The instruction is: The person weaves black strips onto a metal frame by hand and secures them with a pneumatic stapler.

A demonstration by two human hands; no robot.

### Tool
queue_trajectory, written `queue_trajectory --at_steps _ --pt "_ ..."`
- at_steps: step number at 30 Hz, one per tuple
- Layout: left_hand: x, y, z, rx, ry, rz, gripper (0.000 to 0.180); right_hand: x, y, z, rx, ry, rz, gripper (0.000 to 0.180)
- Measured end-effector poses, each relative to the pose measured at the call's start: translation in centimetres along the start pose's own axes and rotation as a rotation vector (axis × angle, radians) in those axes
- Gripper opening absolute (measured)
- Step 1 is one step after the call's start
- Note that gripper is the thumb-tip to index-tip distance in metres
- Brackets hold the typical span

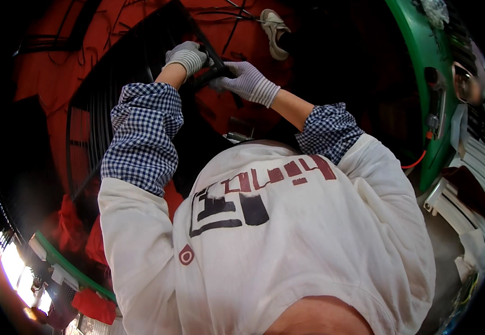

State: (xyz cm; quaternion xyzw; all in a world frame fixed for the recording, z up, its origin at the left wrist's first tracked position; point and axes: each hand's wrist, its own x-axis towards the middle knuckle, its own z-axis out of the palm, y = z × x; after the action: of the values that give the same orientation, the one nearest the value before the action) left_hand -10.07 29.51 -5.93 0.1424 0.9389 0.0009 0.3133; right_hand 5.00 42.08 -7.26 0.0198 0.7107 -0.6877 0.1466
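A long black frame with several thin parallel slats [94, 131] slants across the upper left of the head view. Its near corner [213, 71] lies between my two gloved hands. My left hand [186, 57], in a grey-and-white striped glove, is closed at the frame's edge, its fingertips partly hidden. My right hand [245, 79], gloved alike, closes on the corner from the right, its thumb and fingers against the black bar. Dark shadow hides much of the frame's far end.
Red cloth [49, 125] spreads beneath the frame, with thin black strips [214, 12] strewn at the far side. A pale sneaker [276, 33] rests beyond my right hand. On the right, a power tool [435, 120] with a red cord lies by a green curved edge [421, 36].
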Motion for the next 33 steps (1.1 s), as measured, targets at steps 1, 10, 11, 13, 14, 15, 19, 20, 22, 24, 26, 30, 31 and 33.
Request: queue_trajectory --at_steps 1,10,11,13,14,15,19,20,22,24,26,30,31,33 --pt "-0.6 0.3 -0.3 0.013 0.049 0.006 0.048 0.0 -0.1 0.0 -0.003 0.017 0.020 0.026" --pt "-9.1 -3.8 -0.6 -0.277 0.706 0.457 0.021 0.0 0.2 0.1 -0.052 0.015 0.041 0.027" --pt "-9.9 -4.0 0.2 -0.398 0.596 0.482 0.027 -0.1 0.2 0.2 -0.071 0.008 0.049 0.027" --pt "-11.0 -4.2 1.4 -0.202 0.670 0.578 0.027 0.0 0.3 0.4 -0.036 0.021 0.045 0.027" --pt "-11.3 -4.1 2.1 -0.129 0.702 0.572 0.029 -0.1 0.3 0.4 -0.019 0.033 0.050 0.028" --pt "-11.2 -3.9 2.5 -0.154 0.724 0.586 0.029 -0.1 0.4 0.4 -0.029 0.032 0.045 0.028" --pt "-10.8 -3.4 3.9 -0.250 0.781 0.626 0.029 -0.1 0.5 0.4 -0.037 0.027 0.087 0.029" --pt "-10.6 -3.4 4.1 -0.264 0.792 0.636 0.029 -0.1 0.5 0.4 -0.030 0.024 0.103 0.029" --pt "-10.4 -3.4 4.4 -0.276 0.813 0.658 0.028 -0.1 0.6 0.3 -0.031 0.012 0.096 0.029" --pt "-10.2 -3.4 4.6 -0.270 0.830 0.669 0.028 -0.1 0.6 0.1 -0.026 -0.021 0.083 0.029" --pt "-10.1 -3.3 4.7 -0.259 0.835 0.683 0.027 0.0 0.7 -0.1 -0.044 -0.029 0.094 0.029" --pt "-10.1 -3.0 4.6 -0.357 0.730 0.664 0.026 0.3 1.2 -0.2 -0.050 -0.011 0.096 0.029" --pt "-10.1 -2.9 4.5 -0.332 0.694 0.637 0.026 0.3 1.4 -0.1 -0.042 -0.006 0.109 0.029" --pt "-10.1 -2.7 4.4 -0.306 0.678 0.612 0.026 0.3 1.8 -0.2 -0.020 0.013 0.074 0.028"
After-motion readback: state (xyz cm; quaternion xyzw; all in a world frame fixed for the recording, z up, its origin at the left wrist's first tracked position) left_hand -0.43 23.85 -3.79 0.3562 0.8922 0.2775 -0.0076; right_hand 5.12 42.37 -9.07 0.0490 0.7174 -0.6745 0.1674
